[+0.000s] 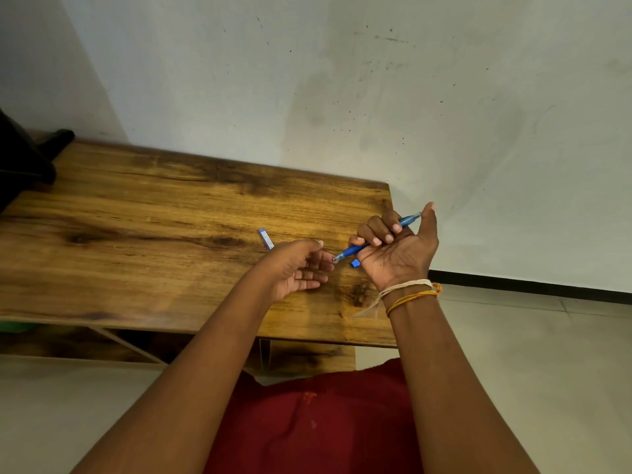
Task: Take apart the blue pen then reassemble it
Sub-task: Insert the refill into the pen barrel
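Observation:
My right hand is closed around the blue pen above the right end of the wooden table. The pen slants, its tip pointing down-left and its rear end sticking out past my thumb at the upper right. My left hand is open, palm up, with its fingertips right at the pen's tip. A small blue pen piece lies on the table just below the right hand. A slim blue-and-white part lies on the table behind the left hand.
A dark object sits at the table's far left corner. The table's right edge is close to my right hand, with tiled floor beyond. A pale wall stands behind the table.

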